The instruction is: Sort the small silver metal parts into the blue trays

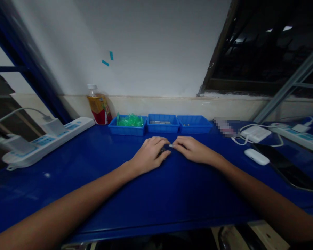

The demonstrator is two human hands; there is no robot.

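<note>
My left hand [152, 154] rests low over the blue tabletop, fingers curled and thumb apart from them. Something small and dark [161, 151] shows between the thumb and fingers, too unclear to name. My right hand [193, 150] is closed in a pinch, thumb against index finger. At its fingertips is a small whitish piece [171, 145], which lies in the gap between the two hands. Just behind the hands stand three blue bins: one with green plastic pieces [130, 120], a middle bin [163, 129] with thin metal rods, and a right bin [195, 130] with a few tiny parts.
A power strip [75, 124] with plugged-in chargers lies at the left, beside a drink bottle [99, 104]. On the right are a phone [289, 166], a white case [256, 156], a white charger [255, 133] with cables, and another power strip [302, 139]. A wall closes off the back.
</note>
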